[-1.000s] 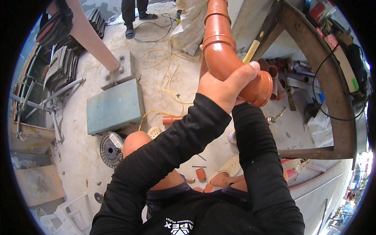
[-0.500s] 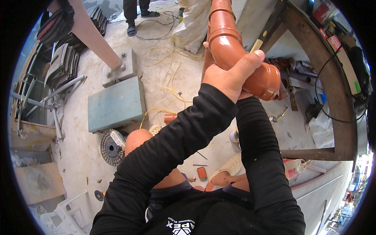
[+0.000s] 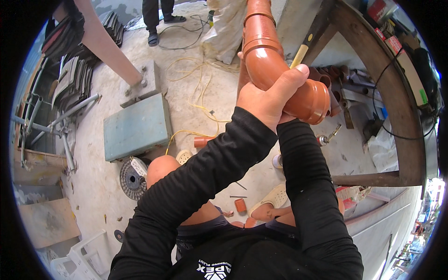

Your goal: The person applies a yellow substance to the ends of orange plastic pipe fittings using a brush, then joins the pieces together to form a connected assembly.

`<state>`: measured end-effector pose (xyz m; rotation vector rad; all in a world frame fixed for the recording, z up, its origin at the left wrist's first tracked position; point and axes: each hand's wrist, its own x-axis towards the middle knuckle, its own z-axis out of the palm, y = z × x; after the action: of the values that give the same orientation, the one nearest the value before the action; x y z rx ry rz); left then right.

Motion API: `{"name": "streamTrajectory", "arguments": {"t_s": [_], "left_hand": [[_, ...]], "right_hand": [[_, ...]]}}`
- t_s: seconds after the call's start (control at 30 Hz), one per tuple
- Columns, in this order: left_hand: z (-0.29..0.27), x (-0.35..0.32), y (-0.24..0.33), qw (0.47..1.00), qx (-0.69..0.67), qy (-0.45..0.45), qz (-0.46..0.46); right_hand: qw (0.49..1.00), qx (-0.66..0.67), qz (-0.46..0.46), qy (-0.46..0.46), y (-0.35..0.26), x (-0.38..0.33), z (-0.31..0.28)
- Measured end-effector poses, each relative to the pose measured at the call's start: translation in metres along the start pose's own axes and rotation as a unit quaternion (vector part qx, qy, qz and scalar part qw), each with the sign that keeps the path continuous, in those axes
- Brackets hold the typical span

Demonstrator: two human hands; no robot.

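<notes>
A long orange-brown plastic drainpipe with a bent elbow [image 3: 263, 63] and a wider socket end [image 3: 316, 101] is held up in front of me. It runs away toward the top of the view. My left hand [image 3: 268, 95] is wrapped around the elbow, thumb laid across its top near the socket. Beneath the pipe is my right hand [image 3: 286, 118], of which only a sliver shows by the wrist; its fingers are hidden. A fingertip peeks out on the pipe's left side, and I cannot make out which hand it belongs to.
On the floor lie a blue-grey metal case [image 3: 135, 126], a cable reel [image 3: 132, 179], yellow cord [image 3: 205, 109] and short orange pipe pieces [image 3: 240, 205]. A wooden frame [image 3: 392, 98] stands at right, a hammer-like handle [image 3: 301, 53] beside it. Another person's legs [image 3: 151, 21] show far off.
The pipe and both hands have shifted slightly left, with the socket end a little lower. My left hand's grip on the elbow looks the same.
</notes>
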<state>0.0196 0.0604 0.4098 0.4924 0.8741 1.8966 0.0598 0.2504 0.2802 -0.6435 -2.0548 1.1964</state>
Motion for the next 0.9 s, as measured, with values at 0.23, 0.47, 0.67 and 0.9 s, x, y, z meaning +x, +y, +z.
{"name": "streamTrajectory", "arguments": {"t_s": [0.23,0.47,0.67,0.9], "left_hand": [[0.003,0.0,-0.005,1.0,-0.012,0.007,0.008],[0.01,0.003,-0.013,0.999,-0.027,0.02,0.024],[0.013,0.001,-0.011,0.999,-0.032,0.017,0.018],[0.015,-0.003,-0.005,0.999,-0.039,0.017,-0.002]], "right_hand": [[1.0,0.002,0.003,0.0,-0.003,-0.003,-0.002],[1.0,0.005,0.002,-0.002,-0.005,-0.003,-0.004],[1.0,0.004,0.003,-0.004,-0.004,-0.004,-0.005],[1.0,0.004,0.0,-0.004,-0.003,-0.003,-0.008]]}}
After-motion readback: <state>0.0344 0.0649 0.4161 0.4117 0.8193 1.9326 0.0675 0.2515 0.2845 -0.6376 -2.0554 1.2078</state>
